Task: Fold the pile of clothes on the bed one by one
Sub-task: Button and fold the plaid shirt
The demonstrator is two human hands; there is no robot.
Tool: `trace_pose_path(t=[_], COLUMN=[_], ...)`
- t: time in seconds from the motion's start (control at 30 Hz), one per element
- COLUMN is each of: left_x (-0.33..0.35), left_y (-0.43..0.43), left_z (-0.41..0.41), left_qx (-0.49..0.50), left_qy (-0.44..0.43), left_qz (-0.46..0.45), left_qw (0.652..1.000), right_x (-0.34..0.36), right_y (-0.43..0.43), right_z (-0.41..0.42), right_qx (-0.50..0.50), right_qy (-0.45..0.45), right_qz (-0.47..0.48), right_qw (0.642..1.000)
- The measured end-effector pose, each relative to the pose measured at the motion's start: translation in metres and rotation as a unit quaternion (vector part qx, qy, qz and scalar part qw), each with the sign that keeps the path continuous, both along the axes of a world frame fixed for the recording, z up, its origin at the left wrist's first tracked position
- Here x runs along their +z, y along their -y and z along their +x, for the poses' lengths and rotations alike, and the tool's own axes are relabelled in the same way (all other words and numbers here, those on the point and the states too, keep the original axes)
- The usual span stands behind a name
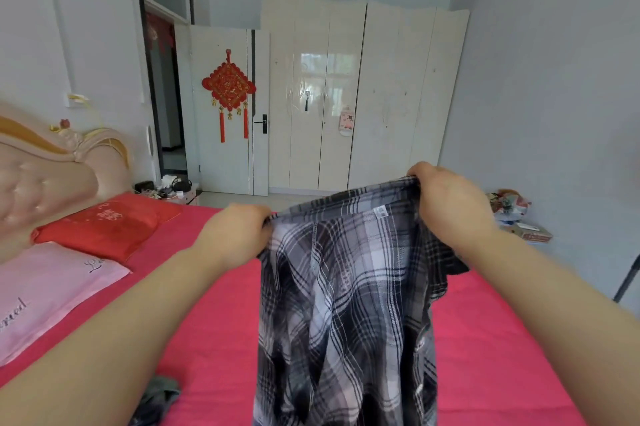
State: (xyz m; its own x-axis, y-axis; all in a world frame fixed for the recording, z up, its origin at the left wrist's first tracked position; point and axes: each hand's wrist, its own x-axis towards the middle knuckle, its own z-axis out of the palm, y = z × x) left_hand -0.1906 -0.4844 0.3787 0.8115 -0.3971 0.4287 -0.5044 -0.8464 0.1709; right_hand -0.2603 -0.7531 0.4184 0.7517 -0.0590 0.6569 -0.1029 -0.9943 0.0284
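Above red bed (502,339), left hand (235,235) and right hand (446,197) each pinch plaid shirt (346,304) top edge; neck label (381,212) unreadable.

The person is holding a plaid shirt (346,304) up over the bed (502,339), both arms reaching forward. The left hand (235,235) is gripping the shirt's top edge at one end, and the right hand (446,197) is gripping the other end, a little higher. The shirt is hanging down between the arms, with a small white label (381,212) showing near the top. A dark garment (156,394) is lying crumpled on the bed beside the left forearm. A red pillow (104,225) and a pink pillow (45,294) are lying by the padded headboard (45,176). A red knot ornament (228,86) is hanging on the white door (225,155), beside a pale wardrobe (363,96).
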Motion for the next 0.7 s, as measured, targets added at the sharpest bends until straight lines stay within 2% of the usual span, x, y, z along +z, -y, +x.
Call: trace_pose_path(t=[0.07,0.17,0.23,0.4,0.5,0.57,0.63,0.7], left_x=[0.019,0.038,0.041,0.06,0.071,0.07,0.07,0.075], left_y=[0.001,0.006,0.01,0.022,0.033,0.039,0.044,0.048], left_z=[0.0,-0.003,-0.006,-0.015,-0.025,-0.032,-0.04,-0.049], left_qx=[0.008,0.031,0.042,0.04,0.043,0.031,0.014,0.002], left_qy=[0.021,0.013,0.015,0.082,0.065,-0.008,-0.085,-0.121], left_qz=[-0.061,-0.094,-0.081,-0.113,-0.158,-0.252,-0.369,-0.457], left_qw=[0.998,0.995,0.996,0.989,0.984,0.967,0.925,0.881], right_x=[-0.001,-0.013,-0.019,0.001,0.01,0.009,0.011,0.017], right_y=[0.009,0.02,0.026,0.031,0.032,0.034,0.035,0.034], right_z=[-0.002,-0.005,-0.008,-0.019,-0.023,-0.025,-0.028,-0.033], right_qx=[-0.032,-0.065,-0.061,-0.081,-0.061,-0.03,-0.001,0.031], right_qy=[0.002,-0.08,-0.101,-0.027,-0.064,-0.088,-0.078,-0.047], right_qz=[-0.038,-0.067,-0.028,0.066,0.163,0.287,0.406,0.485], right_qw=[0.999,0.992,0.993,0.994,0.983,0.954,0.911,0.873])
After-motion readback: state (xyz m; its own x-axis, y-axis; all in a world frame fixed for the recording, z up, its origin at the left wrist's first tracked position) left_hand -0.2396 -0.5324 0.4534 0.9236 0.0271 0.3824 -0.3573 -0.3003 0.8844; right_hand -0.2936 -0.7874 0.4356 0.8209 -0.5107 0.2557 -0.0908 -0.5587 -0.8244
